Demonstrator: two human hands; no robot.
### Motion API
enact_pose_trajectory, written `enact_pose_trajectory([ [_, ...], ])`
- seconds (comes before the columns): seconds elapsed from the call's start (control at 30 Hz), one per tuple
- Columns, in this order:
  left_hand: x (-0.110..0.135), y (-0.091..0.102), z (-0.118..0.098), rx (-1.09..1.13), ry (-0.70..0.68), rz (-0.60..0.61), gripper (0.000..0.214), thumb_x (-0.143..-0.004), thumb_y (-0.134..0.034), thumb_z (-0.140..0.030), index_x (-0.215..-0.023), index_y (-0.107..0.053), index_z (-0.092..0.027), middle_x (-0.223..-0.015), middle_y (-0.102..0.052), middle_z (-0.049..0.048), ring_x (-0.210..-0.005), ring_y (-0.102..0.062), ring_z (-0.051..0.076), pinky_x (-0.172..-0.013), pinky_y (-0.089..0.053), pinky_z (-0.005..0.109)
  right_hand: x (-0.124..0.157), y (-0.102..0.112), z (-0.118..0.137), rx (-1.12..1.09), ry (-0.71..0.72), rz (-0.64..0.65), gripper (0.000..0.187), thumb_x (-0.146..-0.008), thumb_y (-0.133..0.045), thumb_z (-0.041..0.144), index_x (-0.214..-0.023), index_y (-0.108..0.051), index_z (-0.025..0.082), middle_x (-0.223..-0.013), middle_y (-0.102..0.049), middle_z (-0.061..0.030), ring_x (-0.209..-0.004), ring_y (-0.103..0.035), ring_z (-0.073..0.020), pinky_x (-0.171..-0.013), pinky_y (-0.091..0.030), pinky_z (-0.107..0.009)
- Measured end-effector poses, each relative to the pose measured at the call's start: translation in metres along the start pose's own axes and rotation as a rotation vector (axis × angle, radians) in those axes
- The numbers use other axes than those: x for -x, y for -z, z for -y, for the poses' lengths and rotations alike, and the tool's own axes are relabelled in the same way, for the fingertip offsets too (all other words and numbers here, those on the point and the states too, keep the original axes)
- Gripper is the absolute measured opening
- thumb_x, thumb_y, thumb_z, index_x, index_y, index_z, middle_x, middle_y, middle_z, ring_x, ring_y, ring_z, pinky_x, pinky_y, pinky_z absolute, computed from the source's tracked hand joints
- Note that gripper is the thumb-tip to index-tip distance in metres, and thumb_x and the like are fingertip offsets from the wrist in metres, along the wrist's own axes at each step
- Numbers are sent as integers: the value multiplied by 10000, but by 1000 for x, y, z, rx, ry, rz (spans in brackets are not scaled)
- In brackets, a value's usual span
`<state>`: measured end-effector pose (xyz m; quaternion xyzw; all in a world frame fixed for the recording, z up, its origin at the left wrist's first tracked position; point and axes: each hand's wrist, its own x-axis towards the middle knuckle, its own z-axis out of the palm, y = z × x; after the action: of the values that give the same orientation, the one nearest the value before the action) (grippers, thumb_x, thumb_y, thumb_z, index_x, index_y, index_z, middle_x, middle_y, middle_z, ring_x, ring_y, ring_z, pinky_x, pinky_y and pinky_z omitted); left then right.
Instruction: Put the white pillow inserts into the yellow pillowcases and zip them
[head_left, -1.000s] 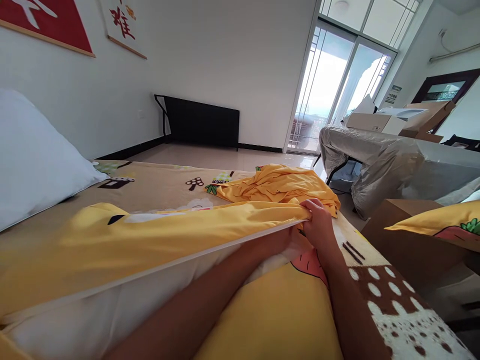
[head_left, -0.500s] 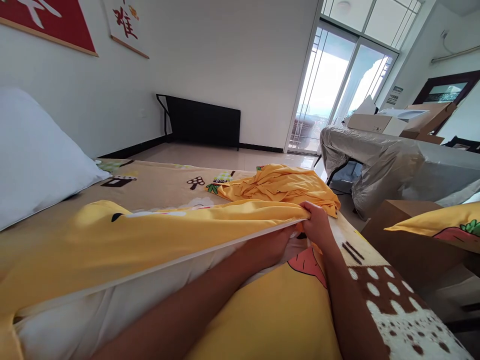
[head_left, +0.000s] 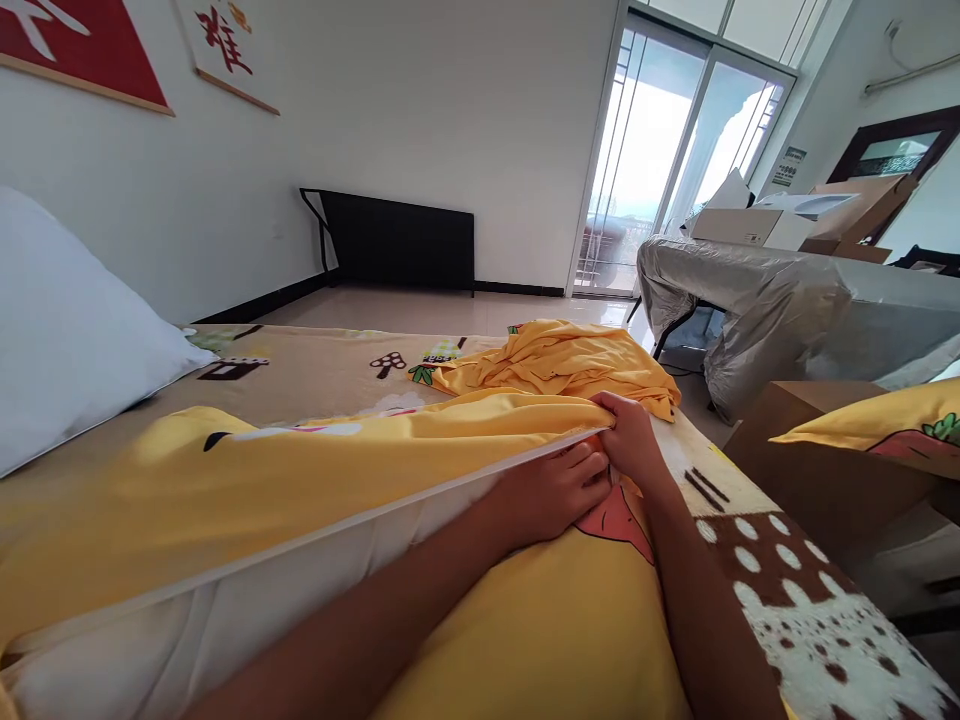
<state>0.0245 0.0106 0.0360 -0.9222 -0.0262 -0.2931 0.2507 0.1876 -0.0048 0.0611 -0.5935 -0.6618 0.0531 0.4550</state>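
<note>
A yellow pillowcase point(head_left: 525, 630) with a pink carrot-like print lies before me, its long opening facing up. Inside it shows a white pillow point(head_left: 300, 585). My right hand point(head_left: 631, 438) is closed on the pillowcase's edge at the far right end of the opening. Just left of it, my left hand point(head_left: 555, 490) reaches across the opening, its fingers curled around the near edge close to the same corner. Their fingertips are partly hidden in the fabric.
The bed's patterned blanket point(head_left: 322, 365) carries a crumpled yellow cloth point(head_left: 577, 365) and a bare white pillow point(head_left: 67, 330). Right of the bed, another yellow pillow point(head_left: 885, 425) rests on a cardboard box point(head_left: 814, 470). Behind stands plastic-covered furniture point(head_left: 780, 310) with boxes on top.
My left hand has come up out of the opening, and its fingers now show at the near edge. My right hand keeps its grip, shifting slightly left and up.
</note>
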Motion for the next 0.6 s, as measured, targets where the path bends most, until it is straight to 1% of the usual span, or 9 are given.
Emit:
enact_pose_trajectory([
  [0.1,-1,-1,-2,-32,52,-11,198,-906,-417,-162,-968,-605,-153,-1036,-618,87,-1057,-546,205,-982,-423,338,0,1,0,-37,-9,21,306,-531,-434,138,-754,-640,172,-677,-632,7,-655,-534,-148,-625,-373,-229],
  [0.3,-2,-7,-3,-9,204,-4,190,-911,-424,-207,-933,-611,-187,-1102,-621,88,-1064,-576,231,-977,-450,400,0,2,0,-69,-50,55,304,-523,-448,149,-747,-652,165,-663,-617,5,-658,-518,-151,-608,-372,-227],
  [0.4,-1,-10,-2,39,257,25,190,-905,-434,-201,-974,-611,-186,-1151,-615,96,-1105,-562,238,-995,-442,395,0,1,-1,-85,-68,80,298,-519,-453,157,-738,-655,164,-659,-611,4,-658,-510,-152,-593,-373,-222],
  [0.47,-1,-11,-2,104,303,60,215,-910,-427,-201,-1021,-610,-193,-1191,-605,99,-1132,-549,232,-1015,-425,390,0,0,-2,-88,-74,88,293,-518,-447,160,-726,-654,164,-652,-607,5,-653,-508,-152,-588,-374,-222],
  [0.5,-2,-11,-1,151,348,70,233,-914,-420,-208,-1052,-607,-201,-1209,-600,97,-1137,-547,225,-1021,-419,386,0,0,-2,-85,-77,91,289,-518,-445,163,-719,-652,164,-643,-602,6,-643,-504,-150,-584,-373,-222],
  [0.6,-4,-8,1,385,541,76,304,-932,-383,-253,-1168,-572,-221,-1260,-587,72,-1162,-535,207,-1047,-395,377,0,-2,-2,-76,-79,100,277,-517,-440,170,-698,-649,166,-619,-588,8,-612,-490,-145,-567,-367,-224],
])
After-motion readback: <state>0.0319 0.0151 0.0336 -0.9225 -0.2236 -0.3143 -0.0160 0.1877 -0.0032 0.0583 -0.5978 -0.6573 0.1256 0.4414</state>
